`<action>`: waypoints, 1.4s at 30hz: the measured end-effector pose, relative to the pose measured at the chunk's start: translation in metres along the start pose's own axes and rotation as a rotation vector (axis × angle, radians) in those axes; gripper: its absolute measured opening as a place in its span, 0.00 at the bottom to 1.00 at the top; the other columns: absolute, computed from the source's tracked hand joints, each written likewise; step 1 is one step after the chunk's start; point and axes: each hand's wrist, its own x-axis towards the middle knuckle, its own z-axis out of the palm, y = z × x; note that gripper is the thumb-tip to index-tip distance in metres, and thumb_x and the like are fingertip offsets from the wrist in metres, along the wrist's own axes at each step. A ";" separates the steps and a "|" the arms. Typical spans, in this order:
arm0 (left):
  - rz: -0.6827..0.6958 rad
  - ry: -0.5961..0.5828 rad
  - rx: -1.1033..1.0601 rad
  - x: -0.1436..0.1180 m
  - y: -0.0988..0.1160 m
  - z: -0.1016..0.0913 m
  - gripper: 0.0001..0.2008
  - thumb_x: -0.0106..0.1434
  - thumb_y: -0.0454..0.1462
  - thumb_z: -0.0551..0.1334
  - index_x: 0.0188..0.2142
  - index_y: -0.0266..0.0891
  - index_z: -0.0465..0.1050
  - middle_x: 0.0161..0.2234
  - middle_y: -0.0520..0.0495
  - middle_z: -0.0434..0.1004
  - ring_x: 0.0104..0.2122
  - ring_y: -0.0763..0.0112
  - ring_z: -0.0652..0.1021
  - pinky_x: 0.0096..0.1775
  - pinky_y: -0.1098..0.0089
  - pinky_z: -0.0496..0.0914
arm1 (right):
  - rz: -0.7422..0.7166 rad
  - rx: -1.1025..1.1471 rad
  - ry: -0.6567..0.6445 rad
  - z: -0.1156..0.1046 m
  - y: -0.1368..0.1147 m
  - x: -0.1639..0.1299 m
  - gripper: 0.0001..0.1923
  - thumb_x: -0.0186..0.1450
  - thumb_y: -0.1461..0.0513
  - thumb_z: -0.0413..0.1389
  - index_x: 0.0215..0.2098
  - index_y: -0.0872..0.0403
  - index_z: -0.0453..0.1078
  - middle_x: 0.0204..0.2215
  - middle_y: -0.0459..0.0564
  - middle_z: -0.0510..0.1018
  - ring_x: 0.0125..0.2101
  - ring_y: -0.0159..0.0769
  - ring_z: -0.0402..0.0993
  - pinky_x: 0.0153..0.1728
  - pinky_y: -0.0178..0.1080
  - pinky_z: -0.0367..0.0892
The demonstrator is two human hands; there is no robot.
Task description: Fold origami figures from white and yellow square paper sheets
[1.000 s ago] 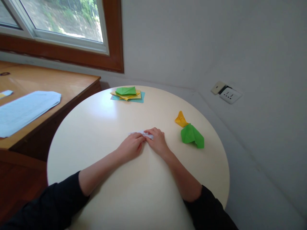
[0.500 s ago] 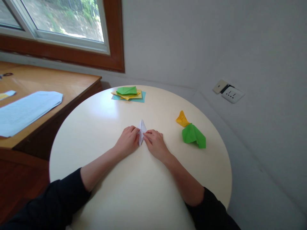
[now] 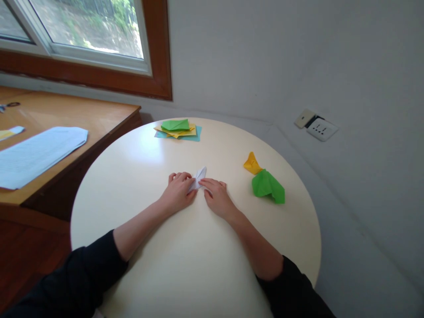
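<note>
A round cream table (image 3: 139,185) stood in the corner of a white-walled room, beside a wooden desk (image 3: 82,119) under a wood-framed window (image 3: 86,26). Near the middle of the table lay a small folded white paper (image 3: 198,177), narrow and pointed, its long axis running diagonally, the tip aimed away from the person and a little to the right. Its near end was hidden under the fingers.

The tabletop was glossy and caught light from the window. At its far edge sat a stack of coloured paper sheets (image 3: 179,129), green on top of yellow and teal. To the right lay a yellow folded piece (image 3: 251,164), touching a crumpled green paper (image 3: 267,187) just nearer. On the desk rested a pale blue sheet (image 3: 36,152). A wall socket (image 3: 321,129) was set into the right-hand wall.

The left hand (image 3: 178,192) lay palm down with its fingers curled loosely, the fingertips pressing on the left side of the white paper. The right hand (image 3: 217,195) was likewise flat and half curled, its index finger touching the paper's right side. Neither hand closed around the paper; both pinned it against the table.
</note>
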 end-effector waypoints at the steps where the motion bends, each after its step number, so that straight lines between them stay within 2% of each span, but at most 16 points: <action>1: 0.002 -0.003 0.008 0.000 0.001 -0.001 0.13 0.58 0.38 0.53 0.40 0.39 0.70 0.42 0.41 0.71 0.41 0.60 0.71 0.46 0.56 0.58 | -0.003 -0.003 0.003 0.000 0.000 0.000 0.20 0.57 0.72 0.47 0.45 0.51 0.68 0.49 0.50 0.72 0.51 0.36 0.65 0.50 0.45 0.52; 8: 0.042 -0.017 -0.010 0.004 0.001 -0.002 0.15 0.61 0.34 0.48 0.37 0.39 0.73 0.41 0.42 0.75 0.41 0.63 0.73 0.49 0.56 0.56 | -0.032 -0.042 0.061 -0.001 0.003 0.001 0.18 0.58 0.70 0.50 0.45 0.51 0.69 0.47 0.51 0.74 0.49 0.38 0.66 0.49 0.45 0.52; 14: 0.055 -0.021 -0.112 0.003 -0.001 0.000 0.16 0.60 0.32 0.48 0.40 0.40 0.72 0.43 0.46 0.76 0.44 0.66 0.73 0.56 0.53 0.47 | -0.050 -0.066 0.155 -0.004 0.012 0.004 0.07 0.59 0.67 0.55 0.35 0.51 0.73 0.39 0.48 0.77 0.42 0.36 0.70 0.45 0.43 0.53; 21: 0.029 -0.050 -0.187 0.001 0.002 -0.004 0.13 0.56 0.32 0.52 0.38 0.42 0.71 0.44 0.46 0.76 0.46 0.66 0.73 0.58 0.49 0.38 | -0.118 -0.123 0.087 -0.003 0.014 0.004 0.05 0.60 0.65 0.56 0.32 0.50 0.74 0.34 0.45 0.78 0.37 0.34 0.70 0.40 0.39 0.53; 26: 0.001 -0.032 -0.231 0.001 0.000 -0.001 0.10 0.59 0.36 0.52 0.35 0.42 0.72 0.42 0.48 0.77 0.45 0.67 0.74 0.57 0.49 0.39 | -0.106 -0.121 0.069 -0.004 0.012 0.003 0.04 0.60 0.64 0.56 0.32 0.50 0.73 0.33 0.46 0.77 0.36 0.34 0.69 0.39 0.39 0.53; 32: -0.021 -0.017 -0.282 0.003 -0.002 0.004 0.09 0.60 0.39 0.53 0.33 0.43 0.72 0.41 0.50 0.77 0.44 0.68 0.74 0.57 0.50 0.39 | -0.024 -0.073 0.062 -0.004 0.010 0.005 0.04 0.61 0.63 0.55 0.30 0.51 0.72 0.31 0.45 0.77 0.36 0.34 0.68 0.38 0.39 0.54; 37: -0.144 -0.018 -0.341 0.006 0.000 0.005 0.08 0.58 0.38 0.55 0.29 0.42 0.72 0.40 0.50 0.77 0.42 0.67 0.74 0.55 0.50 0.46 | 0.033 -0.064 0.072 -0.002 0.008 0.008 0.04 0.61 0.63 0.55 0.28 0.53 0.71 0.29 0.46 0.76 0.34 0.34 0.68 0.37 0.38 0.55; 42: -0.180 -0.003 -0.333 0.009 0.002 0.006 0.07 0.57 0.36 0.54 0.27 0.41 0.71 0.37 0.50 0.78 0.39 0.66 0.75 0.53 0.52 0.51 | -0.015 -0.133 0.102 0.000 0.008 0.008 0.05 0.61 0.63 0.54 0.29 0.53 0.71 0.30 0.47 0.75 0.35 0.36 0.66 0.38 0.39 0.54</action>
